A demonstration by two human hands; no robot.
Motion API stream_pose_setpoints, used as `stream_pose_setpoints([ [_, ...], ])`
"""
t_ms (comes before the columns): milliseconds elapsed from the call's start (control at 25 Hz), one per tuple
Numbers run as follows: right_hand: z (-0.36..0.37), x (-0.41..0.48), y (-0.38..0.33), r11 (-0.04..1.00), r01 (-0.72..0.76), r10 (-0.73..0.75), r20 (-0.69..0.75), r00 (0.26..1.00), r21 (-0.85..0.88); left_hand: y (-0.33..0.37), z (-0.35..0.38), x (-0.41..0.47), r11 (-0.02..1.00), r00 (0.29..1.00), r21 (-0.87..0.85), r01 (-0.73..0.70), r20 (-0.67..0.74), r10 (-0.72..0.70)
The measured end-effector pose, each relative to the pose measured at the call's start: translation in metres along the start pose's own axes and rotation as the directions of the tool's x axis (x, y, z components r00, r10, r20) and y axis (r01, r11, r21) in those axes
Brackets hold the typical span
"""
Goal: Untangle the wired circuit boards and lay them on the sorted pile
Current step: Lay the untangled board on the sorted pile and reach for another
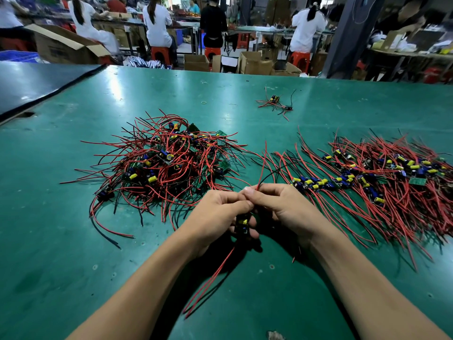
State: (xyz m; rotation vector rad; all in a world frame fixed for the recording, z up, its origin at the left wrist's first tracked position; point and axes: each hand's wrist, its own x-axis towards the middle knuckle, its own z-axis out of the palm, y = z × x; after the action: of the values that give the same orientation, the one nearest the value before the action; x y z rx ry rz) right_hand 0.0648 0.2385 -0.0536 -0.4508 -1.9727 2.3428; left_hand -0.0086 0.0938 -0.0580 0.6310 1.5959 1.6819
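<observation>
One circuit board [242, 223] | gripped in left hand [215, 212] fingers | right hand [282, 204] fingers pinch its wires [262, 165] above

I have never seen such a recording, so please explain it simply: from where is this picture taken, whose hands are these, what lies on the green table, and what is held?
There is no machine here. The single picture comes from a camera worn on a person's head, looking forward and down at their own bare hands. The left hand and the right hand together grip one small dark circuit board with yellow parts; their fingertips pinch its red and black wires. On the flat green table lies a tangled heap of red-wired boards on the left and a sorted pile of aligned boards on the right. Farther away lies one separate wired board. Other people work at benches behind.
</observation>
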Motion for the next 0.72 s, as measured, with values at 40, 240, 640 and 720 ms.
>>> stream_pose_setpoints([
  [40,0.001,0.001,0.000,1.000,0.011,-0.010,-0.024,1.000,0.017,0.000,-0.001,0.000,1.000,1.000,0.003,-0.004,0.005,0.004],
  [240,0.005,0.004,0.002,0.989,0.116,-0.133,-0.204,0.970,-0.092,-0.001,0.002,0.002,1.000,0.999,0.007,-0.031,0.008,0.031],
  [640,0.004,0.016,-0.005,0.928,0.059,0.056,-0.297,0.953,0.367,0.002,0.010,-0.001,1.000,0.998,0.010,-0.016,0.065,0.015],
  [720,0.004,0.016,-0.006,0.906,0.005,0.100,-0.224,0.970,0.424,0.001,0.011,-0.001,1.000,0.999,0.020,-0.006,0.045,0.005],
])
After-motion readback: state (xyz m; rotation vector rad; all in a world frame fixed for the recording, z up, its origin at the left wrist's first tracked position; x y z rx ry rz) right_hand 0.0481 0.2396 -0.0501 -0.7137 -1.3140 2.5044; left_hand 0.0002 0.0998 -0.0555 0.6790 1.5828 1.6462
